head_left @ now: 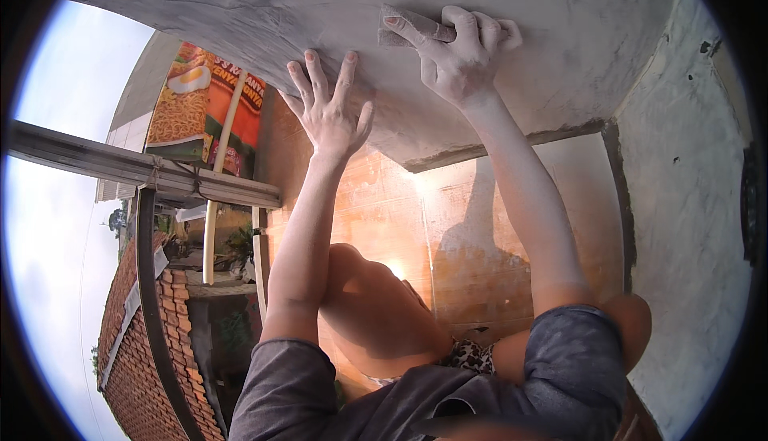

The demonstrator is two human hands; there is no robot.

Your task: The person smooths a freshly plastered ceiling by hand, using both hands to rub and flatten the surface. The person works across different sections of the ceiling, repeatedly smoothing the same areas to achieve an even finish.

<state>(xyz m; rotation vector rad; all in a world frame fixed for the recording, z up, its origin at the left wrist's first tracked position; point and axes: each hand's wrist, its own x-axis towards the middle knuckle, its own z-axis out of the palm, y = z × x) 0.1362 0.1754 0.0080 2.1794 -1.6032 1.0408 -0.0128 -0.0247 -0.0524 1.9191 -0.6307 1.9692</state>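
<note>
In front of me stands a grey plastered wall [264, 9], smooth with darker streaks. My right hand [466, 53], coated in pale dust, is closed around a grey sanding block [416, 27] and presses it to the plaster. Its index finger lies along the block, and part of the block is hidden under the fingers. Lower and to the left, my left hand [330, 113] rests with fingers spread, its fingertips against the wall near the lower edge. Nothing is in that hand. Pale dust covers both forearms.
Orange-brown tiles [384, 193] lie below the wall, beside my bent legs. Another grey wall [680, 177] closes the right side. On the left are a metal rail [88, 157], a pale pole [218, 201], a printed banner [180, 105] and a tiled roof [148, 345] beyond.
</note>
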